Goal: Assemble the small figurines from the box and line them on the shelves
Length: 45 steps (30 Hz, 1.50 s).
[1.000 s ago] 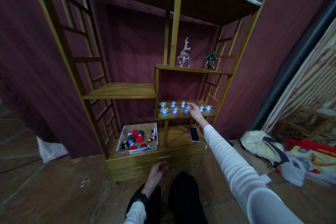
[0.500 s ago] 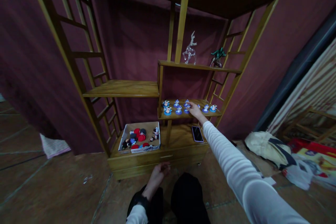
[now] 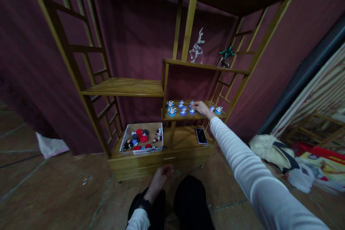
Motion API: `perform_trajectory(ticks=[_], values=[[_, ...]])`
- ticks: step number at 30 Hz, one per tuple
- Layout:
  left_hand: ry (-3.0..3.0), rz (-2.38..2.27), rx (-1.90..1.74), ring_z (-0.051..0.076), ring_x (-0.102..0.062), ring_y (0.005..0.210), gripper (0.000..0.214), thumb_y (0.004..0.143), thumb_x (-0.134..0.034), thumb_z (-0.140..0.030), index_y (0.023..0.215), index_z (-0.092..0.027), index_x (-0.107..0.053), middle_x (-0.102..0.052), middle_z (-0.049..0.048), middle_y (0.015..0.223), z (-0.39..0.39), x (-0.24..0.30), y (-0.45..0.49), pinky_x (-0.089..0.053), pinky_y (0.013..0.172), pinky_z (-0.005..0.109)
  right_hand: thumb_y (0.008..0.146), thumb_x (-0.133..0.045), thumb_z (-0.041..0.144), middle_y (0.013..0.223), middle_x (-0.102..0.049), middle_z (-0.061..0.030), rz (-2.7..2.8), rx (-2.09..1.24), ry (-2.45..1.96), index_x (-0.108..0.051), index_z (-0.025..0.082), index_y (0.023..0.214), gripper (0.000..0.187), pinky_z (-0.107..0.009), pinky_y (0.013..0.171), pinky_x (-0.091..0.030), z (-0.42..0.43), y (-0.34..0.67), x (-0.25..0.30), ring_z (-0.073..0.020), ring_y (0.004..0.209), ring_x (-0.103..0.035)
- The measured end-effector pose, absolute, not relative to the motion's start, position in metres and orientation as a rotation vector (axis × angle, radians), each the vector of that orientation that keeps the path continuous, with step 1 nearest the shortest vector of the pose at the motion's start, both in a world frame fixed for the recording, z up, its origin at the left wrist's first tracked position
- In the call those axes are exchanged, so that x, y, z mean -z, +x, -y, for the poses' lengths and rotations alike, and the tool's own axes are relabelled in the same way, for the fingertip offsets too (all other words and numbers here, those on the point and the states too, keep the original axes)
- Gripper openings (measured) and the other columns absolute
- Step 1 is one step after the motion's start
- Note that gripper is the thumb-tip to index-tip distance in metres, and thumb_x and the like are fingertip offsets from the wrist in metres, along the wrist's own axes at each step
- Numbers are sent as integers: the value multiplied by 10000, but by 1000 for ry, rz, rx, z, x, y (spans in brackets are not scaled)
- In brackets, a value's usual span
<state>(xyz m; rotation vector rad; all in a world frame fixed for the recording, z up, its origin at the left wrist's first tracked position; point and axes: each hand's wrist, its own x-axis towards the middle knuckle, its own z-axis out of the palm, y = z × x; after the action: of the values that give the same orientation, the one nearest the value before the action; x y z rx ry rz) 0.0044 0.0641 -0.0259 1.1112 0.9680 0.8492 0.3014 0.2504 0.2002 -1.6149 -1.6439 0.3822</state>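
On the low right-hand shelf (image 3: 176,118) of a wooden display stand, small blue-and-purple figurines (image 3: 183,111) stand upright on round bases, mostly in two rows, and the right hand (image 3: 201,107) reaches in among them from the front. Its fingertips meet at or just beside a purple-based figurine (image 3: 192,111) in the front row; the grip is narrowed to a pinch, but I cannot tell whether it has hold of that figurine, another one, or only hovers next to it. Two more figurines (image 3: 219,110) stand on the far side of the hand, toward the shelf's right end. The left hand (image 3: 163,173) hangs low in front of the drawer (image 3: 169,158), near the knees, its grip loose and partly curled around nothing visible. On the base below, a shallow cardboard box (image 3: 155,127) holds red, dark and blue figures (image 3: 144,138) lying jumbled, and a phone (image 3: 201,136) lies flat to its right, well apart from it. One level above the figurines, a clear deer ornament (image 3: 197,49) stands left of a green-topped ornament (image 3: 225,56).
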Motion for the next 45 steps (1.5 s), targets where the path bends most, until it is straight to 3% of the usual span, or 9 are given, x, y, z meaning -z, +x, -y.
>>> perform_trajectory(ticks=[8,25,31,45], values=[[1105,-964,-875,144,-557,600,444,520,-746,-442,828,-130,-672,-617,27,625,-68,33,7,-418,587,267,660,-648,180,591,-627,5,1691,-388,-1646,-713,133,765,132,-223,601,-453,-250,303,-206,-105,543,-542],[1109,-984,-852,145,-571,600,444,563,-716,-433,879,-125,-665,-634,32,670,-71,43,7,-438,598,277,661,-640,161,618,-651,-17,1819,-318,-1744,-720,132,783,149,-204,592,-434,-259,312,-209,-104,552,-549],[1114,-995,-846,130,-552,562,429,572,-698,-445,843,-117,-650,-624,24,642,-69,38,7,-421,570,264,686,-602,162,580,-609,16,1867,-447,-1800,-704,128,788,148,-165,531,-403,-258,314,-213,-73,507,-500],[1128,-1001,-841,141,-572,594,424,583,-691,-440,858,-121,-648,-641,34,664,-69,38,6,-428,591,268,679,-592,129,605,-620,-1,1885,-609,-1724,-698,112,816,175,-182,536,-402,-244,308,-226,-78,517,-486]])
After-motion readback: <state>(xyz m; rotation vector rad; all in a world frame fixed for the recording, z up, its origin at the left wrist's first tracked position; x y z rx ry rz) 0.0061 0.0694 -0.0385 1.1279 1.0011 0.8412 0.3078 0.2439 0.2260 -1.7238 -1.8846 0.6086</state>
